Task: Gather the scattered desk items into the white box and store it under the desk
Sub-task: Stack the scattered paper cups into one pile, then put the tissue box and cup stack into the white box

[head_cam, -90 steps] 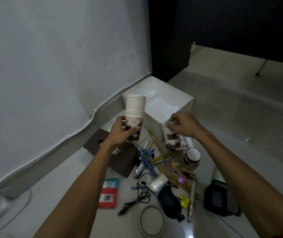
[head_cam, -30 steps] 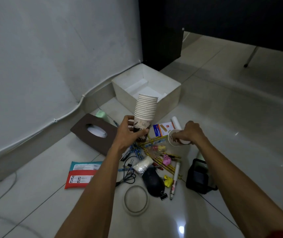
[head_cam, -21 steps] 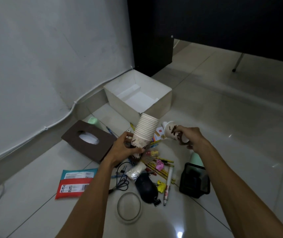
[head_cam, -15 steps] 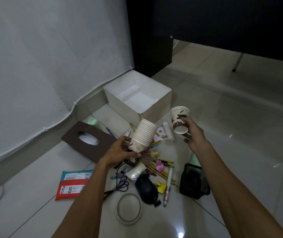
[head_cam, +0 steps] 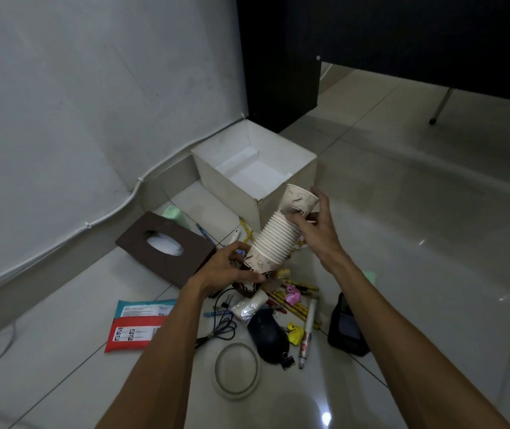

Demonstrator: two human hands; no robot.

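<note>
Stack of paper cups [head_cam: 274, 243]: held in the air above the clutter, just in front of the white box [head_cam: 226, 187]; long axis tilted, base low and to the left, open rims up and to the right, toward the box's near corner; left hand [head_cam: 229, 269] grips the base, thumb and fingers curled round the lowest printed cup.
Single paper cup [head_cam: 298, 201]: at the stack's open end, wide rim up, narrow base down toward the stack; right hand [head_cam: 318, 226] pinches it between thumb and fingers; whether its base has entered the stack cannot be told, since the thumb covers the joint.
White box: upright on the floor [head_cam: 402, 243] by the wall [head_cam: 77, 103], top open.
Beneath, on the floor: brown tissue box [head_cam: 167, 249]; red-and-teal pouch [head_cam: 136, 323]; dark cable [head_cam: 221, 325]; black mouse [head_cam: 267, 334]; pale ring [head_cam: 236, 370]; pen [head_cam: 308, 326]; yellow pencils [head_cam: 292, 306]; black holder [head_cam: 348, 328].
Small items under the stack and left hand are partly covered and dim, not identifiable; both forearms are cut off by the lower edge.
</note>
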